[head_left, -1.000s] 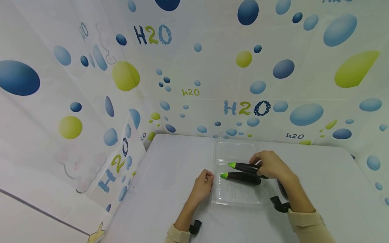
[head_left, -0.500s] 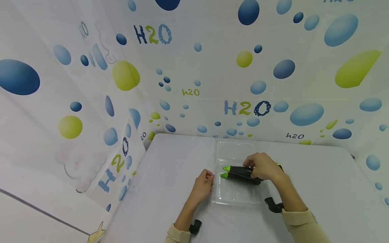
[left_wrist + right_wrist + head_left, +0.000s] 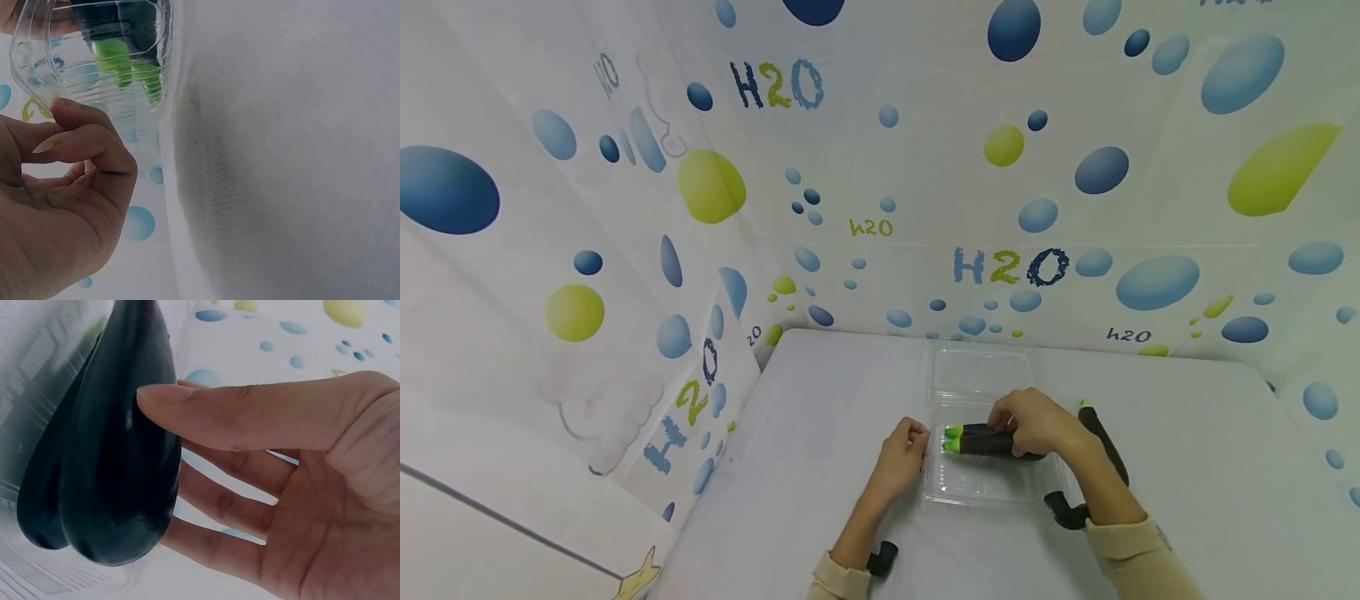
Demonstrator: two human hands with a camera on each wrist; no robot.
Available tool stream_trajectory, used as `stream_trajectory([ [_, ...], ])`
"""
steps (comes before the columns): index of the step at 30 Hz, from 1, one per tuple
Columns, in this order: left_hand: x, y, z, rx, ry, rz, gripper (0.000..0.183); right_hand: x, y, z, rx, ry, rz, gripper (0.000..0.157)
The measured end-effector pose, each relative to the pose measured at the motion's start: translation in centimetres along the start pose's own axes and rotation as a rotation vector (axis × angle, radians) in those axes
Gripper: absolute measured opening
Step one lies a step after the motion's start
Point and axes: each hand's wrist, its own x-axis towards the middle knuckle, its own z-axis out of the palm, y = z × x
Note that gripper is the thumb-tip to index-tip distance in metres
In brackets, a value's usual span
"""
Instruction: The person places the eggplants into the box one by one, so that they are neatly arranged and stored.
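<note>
My right hand (image 3: 1033, 423) grips a dark eggplant (image 3: 125, 462) with a green cap, thumb on one side and fingers on the other. It lies against a second eggplant (image 3: 47, 494) inside an open clear plastic box (image 3: 985, 492). Both green caps point left, toward the box's left wall. At that wall, my left hand (image 3: 904, 450) pinches the rim between curled fingers and thumb; the left wrist view has a fingertip (image 3: 65, 109) right at the box's corner. A third eggplant (image 3: 1105, 442) rests on the table to the right, partly behind my right forearm.
The box's lid (image 3: 981, 371) is folded back flat behind its tray. Everything stands on a white-covered table (image 3: 820, 417), with a patterned curtain (image 3: 880, 167) rising along its back and left sides. Black wrist cameras (image 3: 1067, 510) hang from both wrists.
My right hand has moved left and toward me with its eggplant, bringing it over to the near side of the other one. The third eggplant has come into fuller view. My left hand stayed put.
</note>
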Motion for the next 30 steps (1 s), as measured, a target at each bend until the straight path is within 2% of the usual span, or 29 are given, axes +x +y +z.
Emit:
stream_trajectory([
  [5, -0.1, 0.0, 0.0, -0.004, -0.001, -0.004, 0.011, 0.0, -0.3, 0.3, -0.036, 0.006, 0.009, 0.046],
  [12, -0.2, 0.1, 0.0, -0.015, 0.011, 0.026, 0.011, 0.1, -0.5, 0.7, -0.07, 0.02, 0.034, 0.046],
  [19, 0.0, -0.2, 0.0, 0.0, 0.008, 0.014, 0.01, 0.2, -1.0, 1.1, -0.093, 0.027, 0.077, 0.045],
  [30, 0.0, -0.3, -0.1, -0.016, 0.002, 0.02, 0.01, 0.8, -0.8, 2.1, -0.128, 0.025, 0.1, 0.046],
])
